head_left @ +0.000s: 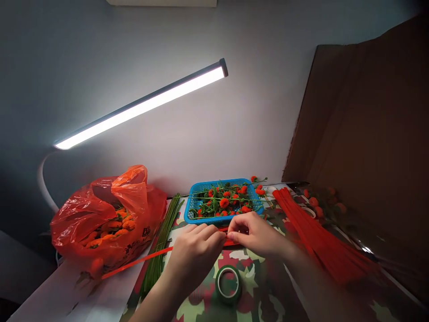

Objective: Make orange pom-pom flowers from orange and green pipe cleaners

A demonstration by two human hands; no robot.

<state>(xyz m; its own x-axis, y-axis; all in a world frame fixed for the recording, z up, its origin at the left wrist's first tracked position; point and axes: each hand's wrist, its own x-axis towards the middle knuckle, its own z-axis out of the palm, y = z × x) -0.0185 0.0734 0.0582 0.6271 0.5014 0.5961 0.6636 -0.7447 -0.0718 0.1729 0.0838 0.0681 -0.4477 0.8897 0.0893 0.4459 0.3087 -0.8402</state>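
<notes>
My left hand (197,246) is closed around a red fuzzy chenille stem (137,262), whose long end sticks out to the lower left. Close beside it, my right hand (254,232) has thumb and forefinger pinched together where the two hands meet. What lies between those fingertips is mostly hidden, but it appears to be the same red stem. More red stems (231,242) show under and behind the hands. Nearer to me, a roll of green tape (228,284) lies on the camouflage-patterned mat (191,308).
Behind the hands, a blue basket (209,220) holds orange-red pompom flowers with green stems. At left are a red plastic bag (83,210) of orange flowers and green stems (161,250). A red stem bundle (311,232), cardboard (362,116) and a lamp (144,105) surround.
</notes>
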